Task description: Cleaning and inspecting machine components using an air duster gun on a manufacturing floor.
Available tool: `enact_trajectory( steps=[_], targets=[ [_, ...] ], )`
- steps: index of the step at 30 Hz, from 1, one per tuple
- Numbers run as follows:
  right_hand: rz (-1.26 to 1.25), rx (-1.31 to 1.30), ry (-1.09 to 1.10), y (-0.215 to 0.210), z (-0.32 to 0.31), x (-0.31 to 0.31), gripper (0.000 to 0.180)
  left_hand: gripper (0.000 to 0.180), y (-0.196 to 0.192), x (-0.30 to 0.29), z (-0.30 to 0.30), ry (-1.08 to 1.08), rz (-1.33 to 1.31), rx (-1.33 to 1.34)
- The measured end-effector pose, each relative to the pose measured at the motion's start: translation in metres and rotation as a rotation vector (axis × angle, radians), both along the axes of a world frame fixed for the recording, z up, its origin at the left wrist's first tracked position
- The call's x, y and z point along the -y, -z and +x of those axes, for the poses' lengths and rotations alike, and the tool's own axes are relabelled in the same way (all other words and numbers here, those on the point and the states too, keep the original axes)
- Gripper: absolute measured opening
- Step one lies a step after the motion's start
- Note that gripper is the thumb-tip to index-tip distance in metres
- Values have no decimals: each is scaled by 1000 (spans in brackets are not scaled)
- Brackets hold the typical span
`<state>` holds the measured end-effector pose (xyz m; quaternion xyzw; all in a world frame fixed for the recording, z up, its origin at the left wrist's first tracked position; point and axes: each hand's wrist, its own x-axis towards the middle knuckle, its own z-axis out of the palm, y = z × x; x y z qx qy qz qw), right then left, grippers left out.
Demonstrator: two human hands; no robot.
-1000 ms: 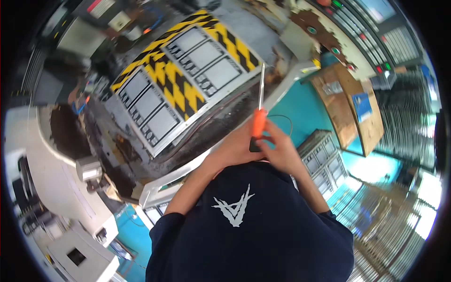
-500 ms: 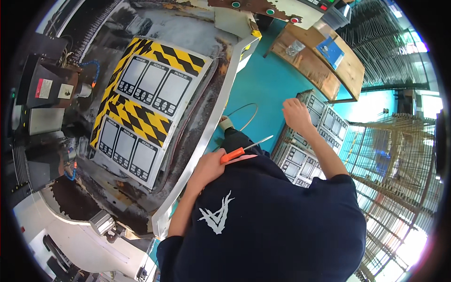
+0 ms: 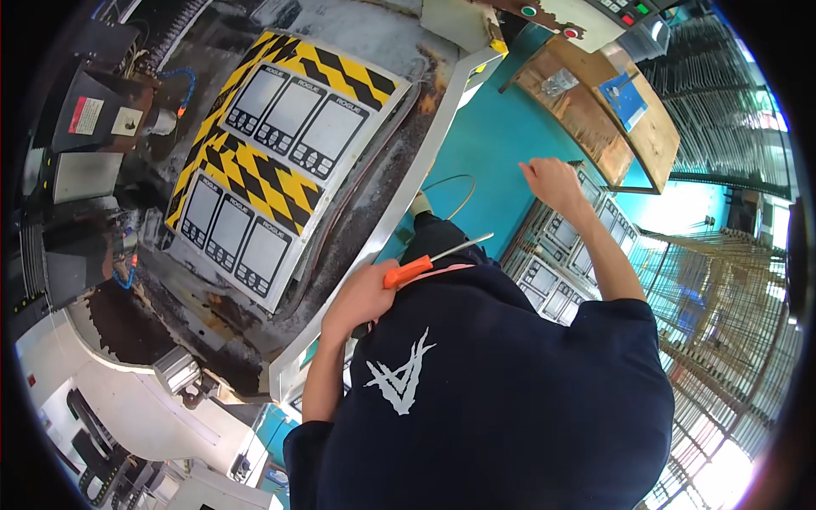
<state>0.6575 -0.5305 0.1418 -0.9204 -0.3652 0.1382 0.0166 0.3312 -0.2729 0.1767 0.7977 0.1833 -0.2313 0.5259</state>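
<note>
My left hand (image 3: 361,299) grips a screwdriver (image 3: 425,265) with an orange handle, its metal shaft pointing right across my dark shirt. My right hand (image 3: 552,181) reaches out to the right, fingers curled at the top edge of a stack of grey panels (image 3: 565,255) standing on the teal floor. Whether it grips a panel I cannot tell. To my left lies a machine bed with a fixture plate (image 3: 272,161) striped yellow and black, carrying several grey panels with small buttons.
A wooden bench (image 3: 595,110) with a blue box and a plastic bag stands at the upper right. A wire rack (image 3: 722,340) fills the right side. A loop of wire (image 3: 450,191) lies on the teal floor. The machine's white casing (image 3: 127,408) curves at the lower left.
The view has swung to the right. My right hand left the screwdriver and reached out to the stacked panels. My left hand now carries the screwdriver alone, lowered to my chest.
</note>
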Motion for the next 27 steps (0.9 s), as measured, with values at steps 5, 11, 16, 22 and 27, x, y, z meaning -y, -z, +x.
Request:
enact_trajectory(
  steps=[5, 11, 16, 22, 27],
  targets=[
    [-64, -66, 22, 0, 2, -5, 43, 11, 18, 0, -24, 18, 112, 141],
    [78, -420, 16, -19, -17, -15, 47, 11, -38, -17, -44, -105, -107, -268],
    [-14, -498, 4, -9, -23, -15, 45, 14, -39, -26, -115, -122, 201, -163],
    [-220, -688, -109, 9, -50, -29, 42, 22, -58, -18, -135, -59, 250, -446],
    [-322, -717, -138, 17, -55, -37, 40, 21, -62, -18, -143, -35, 158, -464]
  ],
)
